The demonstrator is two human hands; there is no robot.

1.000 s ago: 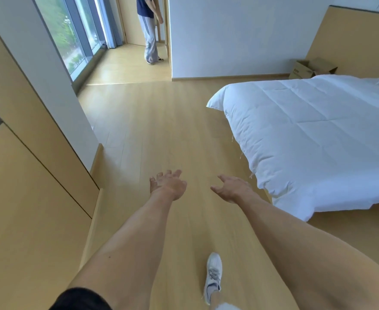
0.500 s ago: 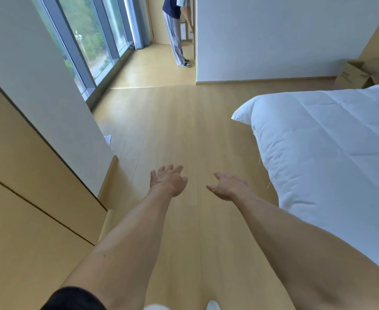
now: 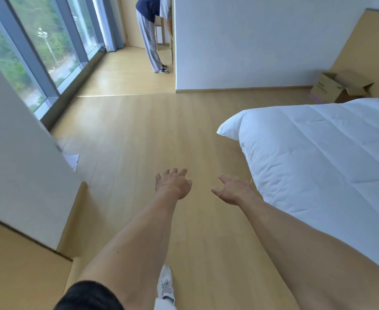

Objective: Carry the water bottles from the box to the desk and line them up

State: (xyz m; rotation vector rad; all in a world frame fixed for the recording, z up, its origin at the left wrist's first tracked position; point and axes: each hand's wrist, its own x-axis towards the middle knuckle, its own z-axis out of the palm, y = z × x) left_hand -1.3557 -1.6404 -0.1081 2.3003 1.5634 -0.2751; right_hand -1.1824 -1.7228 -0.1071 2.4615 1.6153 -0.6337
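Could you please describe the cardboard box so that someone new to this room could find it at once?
Start at the white quilted bed on the right and follow it to its far end. There, on the wooden floor by the white wall, stands the open brown cardboard box, flaps up; nothing else in view is cardboard.

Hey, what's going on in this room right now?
A person is walking across the wooden floor with both arms stretched forward. The left hand and right hand are open and hold nothing. An open cardboard box sits by the far wall beyond the bed. No bottles or desk are visible.
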